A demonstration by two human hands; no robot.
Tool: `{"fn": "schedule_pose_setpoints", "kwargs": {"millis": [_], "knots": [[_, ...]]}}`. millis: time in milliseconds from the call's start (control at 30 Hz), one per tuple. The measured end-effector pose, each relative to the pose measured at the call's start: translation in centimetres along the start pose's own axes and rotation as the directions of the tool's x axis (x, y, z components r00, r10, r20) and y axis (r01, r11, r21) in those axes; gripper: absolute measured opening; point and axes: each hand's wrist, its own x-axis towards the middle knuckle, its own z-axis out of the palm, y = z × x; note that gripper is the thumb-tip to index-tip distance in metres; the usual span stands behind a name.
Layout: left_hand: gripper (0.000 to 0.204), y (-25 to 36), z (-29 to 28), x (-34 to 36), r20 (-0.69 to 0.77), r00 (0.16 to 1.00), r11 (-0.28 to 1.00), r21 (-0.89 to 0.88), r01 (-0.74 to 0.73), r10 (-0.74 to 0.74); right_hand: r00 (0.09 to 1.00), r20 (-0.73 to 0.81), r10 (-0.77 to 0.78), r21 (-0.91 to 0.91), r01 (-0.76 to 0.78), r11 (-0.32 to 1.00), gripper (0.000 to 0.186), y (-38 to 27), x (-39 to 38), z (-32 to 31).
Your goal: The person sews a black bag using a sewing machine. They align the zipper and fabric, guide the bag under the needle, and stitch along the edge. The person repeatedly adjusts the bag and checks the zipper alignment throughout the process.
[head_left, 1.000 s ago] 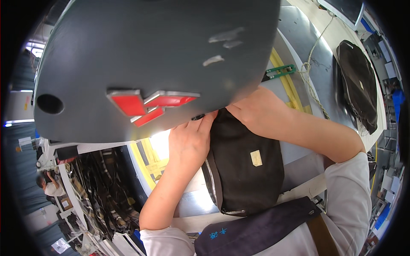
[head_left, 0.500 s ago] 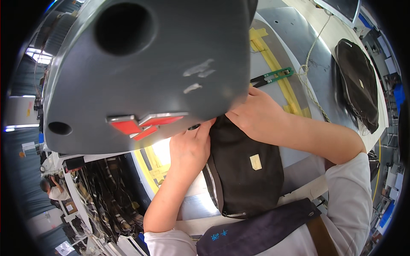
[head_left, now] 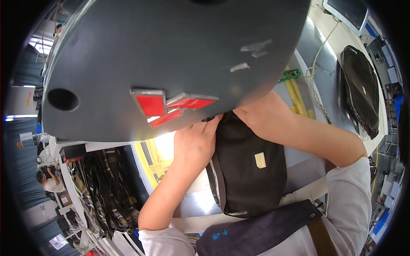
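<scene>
A black fabric bag with a metal zipper along its left side and a small cream label lies beneath the grey sewing machine head. At the bag's far left edge, my left hand has its fingers drawn together on the cloth. My right hand is closed over the bag's far right side. The machine head hides the fingertips of both hands and the bag's far end. Beyond my right hand, green-handled thread snips lie partly covered by the machine head.
A second black zippered bag lies at the right of the table. Yellow tape marks the work surface, and a cord runs across it. Plaid fabric hangs at the left. A person is far off left.
My view has shifted, so the machine head covers more of the snips and sits farther right in the picture. Both hands keep their places on the bag.
</scene>
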Motion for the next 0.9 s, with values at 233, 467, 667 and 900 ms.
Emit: {"fn": "schedule_pose_setpoints", "kwargs": {"millis": [233, 467, 667, 900], "knots": [[0.039, -0.6, 0.1, 0.2, 0.022, 1.000, 1.000, -0.018, 0.016, -0.016, 1.000, 0.010, 0.000, -0.033, 0.000, 0.999, 0.017, 0.2, 0.3, -0.2], [0.038, 0.1, -0.3, 0.1, 0.035, 0.999, 1.000, -0.016, 0.019, -0.019, 0.999, 0.030, 0.021, 0.022, -0.021, 1.000, 0.016, 0.0, 0.1, -0.1], [0.034, -0.7, 0.2, 0.7, 0.009, 0.999, 0.999, -0.009, 0.042, -0.041, 0.998, -0.004, 0.069, 0.037, -0.069, 0.997, 0.023, 0.6, 0.7, 0.0], [0.030, -1.4, 0.6, 0.5, 0.006, 0.998, 0.998, -0.007, 0.058, -0.058, 0.999, -0.024, 0.046, 0.025, -0.045, 0.999, 0.027, 1.1, 0.7, 0.5]]}}
